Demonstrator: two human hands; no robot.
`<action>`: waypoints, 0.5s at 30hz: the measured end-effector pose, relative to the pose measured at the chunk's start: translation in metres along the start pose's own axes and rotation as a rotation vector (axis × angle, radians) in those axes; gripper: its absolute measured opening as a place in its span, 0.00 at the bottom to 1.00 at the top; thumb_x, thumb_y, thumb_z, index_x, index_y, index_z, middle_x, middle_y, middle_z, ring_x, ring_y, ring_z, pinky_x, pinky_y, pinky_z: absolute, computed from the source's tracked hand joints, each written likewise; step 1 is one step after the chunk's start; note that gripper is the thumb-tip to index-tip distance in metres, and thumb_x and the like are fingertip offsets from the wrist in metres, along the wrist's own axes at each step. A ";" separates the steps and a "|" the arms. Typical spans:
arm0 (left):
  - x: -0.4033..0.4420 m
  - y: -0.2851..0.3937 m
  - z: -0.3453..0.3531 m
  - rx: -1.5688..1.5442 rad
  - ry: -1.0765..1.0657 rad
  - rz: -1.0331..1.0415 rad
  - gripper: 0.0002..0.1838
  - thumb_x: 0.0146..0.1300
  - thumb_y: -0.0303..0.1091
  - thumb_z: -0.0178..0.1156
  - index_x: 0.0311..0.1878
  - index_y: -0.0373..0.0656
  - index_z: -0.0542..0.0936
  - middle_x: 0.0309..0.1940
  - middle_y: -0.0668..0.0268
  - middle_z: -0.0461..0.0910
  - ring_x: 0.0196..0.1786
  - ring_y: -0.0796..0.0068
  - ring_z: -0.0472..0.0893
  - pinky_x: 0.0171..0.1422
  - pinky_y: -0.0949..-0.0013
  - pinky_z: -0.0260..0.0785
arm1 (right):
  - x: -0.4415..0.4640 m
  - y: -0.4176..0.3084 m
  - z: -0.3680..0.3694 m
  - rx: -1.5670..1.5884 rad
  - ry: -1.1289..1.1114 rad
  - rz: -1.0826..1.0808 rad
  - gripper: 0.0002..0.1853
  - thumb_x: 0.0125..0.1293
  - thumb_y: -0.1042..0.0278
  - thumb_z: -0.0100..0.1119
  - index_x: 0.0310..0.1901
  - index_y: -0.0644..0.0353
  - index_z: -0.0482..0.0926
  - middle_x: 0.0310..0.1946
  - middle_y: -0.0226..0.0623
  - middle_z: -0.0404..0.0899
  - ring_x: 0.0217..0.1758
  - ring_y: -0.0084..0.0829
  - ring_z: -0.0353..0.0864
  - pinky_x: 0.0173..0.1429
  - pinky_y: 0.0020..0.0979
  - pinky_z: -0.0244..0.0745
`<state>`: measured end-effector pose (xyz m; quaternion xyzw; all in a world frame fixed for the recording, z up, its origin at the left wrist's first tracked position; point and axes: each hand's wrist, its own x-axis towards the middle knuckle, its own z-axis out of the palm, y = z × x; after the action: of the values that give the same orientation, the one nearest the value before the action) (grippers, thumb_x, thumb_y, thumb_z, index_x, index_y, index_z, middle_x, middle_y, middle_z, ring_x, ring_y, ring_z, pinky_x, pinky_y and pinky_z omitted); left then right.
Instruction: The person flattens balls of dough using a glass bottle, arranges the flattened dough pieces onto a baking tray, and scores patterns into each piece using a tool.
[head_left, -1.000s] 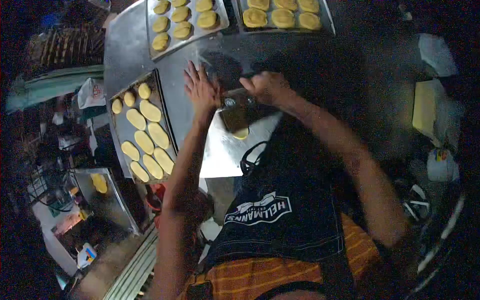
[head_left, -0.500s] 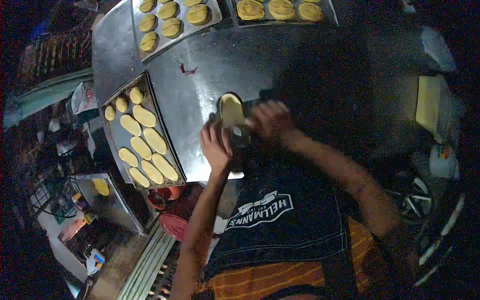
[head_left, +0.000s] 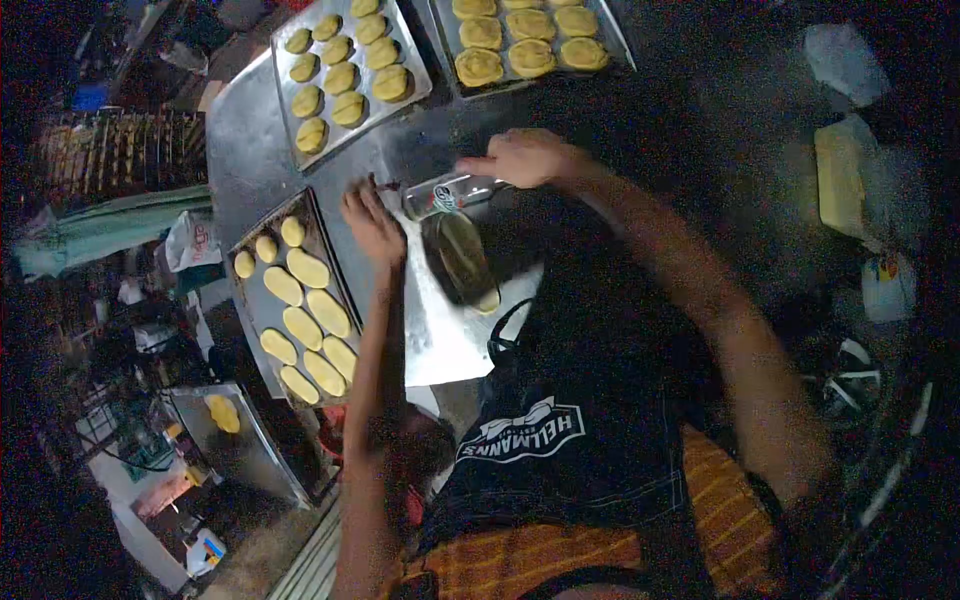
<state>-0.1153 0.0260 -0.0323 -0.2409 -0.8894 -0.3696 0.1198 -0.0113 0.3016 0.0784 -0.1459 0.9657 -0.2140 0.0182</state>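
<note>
A clear glass bottle [head_left: 447, 196] with a small printed label lies sideways above the metal table [head_left: 440, 345]. My right hand [head_left: 528, 158] is closed around its right end. Just left of the bottle's other end is my left hand [head_left: 376, 226], fingers stretched out and holding nothing; whether it touches the glass I cannot tell. Below the bottle, a flattened oval of dough [head_left: 487, 299] lies mostly in shadow, its near end lit. A small dark red strip [head_left: 388, 186] sits by my left fingertips.
To the left is a tray [head_left: 337, 262] of oval and small round dough pieces. At the back stand two more trays, one with split-topped rounds [head_left: 341, 76], the other with patterned rounds [head_left: 532, 57]. A yellow block-shaped object [head_left: 838, 180] is at the right.
Both hands have moved farther up the table from the dough. The right hand's bottle now shows clearly, lying crosswise. The camera view has shifted, bringing more of the back trays into sight.
</note>
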 end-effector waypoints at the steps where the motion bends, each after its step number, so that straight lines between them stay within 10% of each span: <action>1: -0.022 0.016 0.000 -0.051 -0.050 -0.036 0.20 0.72 0.40 0.49 0.62 0.39 0.72 0.55 0.53 0.75 0.47 0.56 0.77 0.53 0.59 0.70 | 0.000 -0.001 -0.022 0.023 -0.060 0.101 0.20 0.67 0.52 0.55 0.46 0.63 0.81 0.29 0.48 0.78 0.30 0.47 0.79 0.34 0.43 0.75; 6: -0.085 0.063 0.010 0.126 -0.204 0.164 0.26 0.70 0.36 0.52 0.69 0.41 0.65 0.50 0.54 0.78 0.48 0.58 0.78 0.49 0.61 0.72 | 0.003 0.016 -0.040 -0.097 0.104 0.458 0.20 0.62 0.58 0.59 0.52 0.61 0.77 0.36 0.48 0.77 0.36 0.48 0.79 0.40 0.44 0.75; 15: -0.094 0.006 0.050 0.408 -0.363 0.064 0.26 0.64 0.33 0.57 0.65 0.41 0.67 0.48 0.53 0.78 0.45 0.53 0.78 0.47 0.58 0.73 | -0.016 0.014 -0.014 -0.029 0.475 0.488 0.26 0.57 0.65 0.63 0.58 0.59 0.73 0.46 0.48 0.76 0.45 0.50 0.78 0.50 0.46 0.74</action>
<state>-0.0338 0.0335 -0.1010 -0.3021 -0.9443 -0.1296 0.0164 -0.0015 0.3242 0.0848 0.1433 0.9523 -0.2178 -0.1588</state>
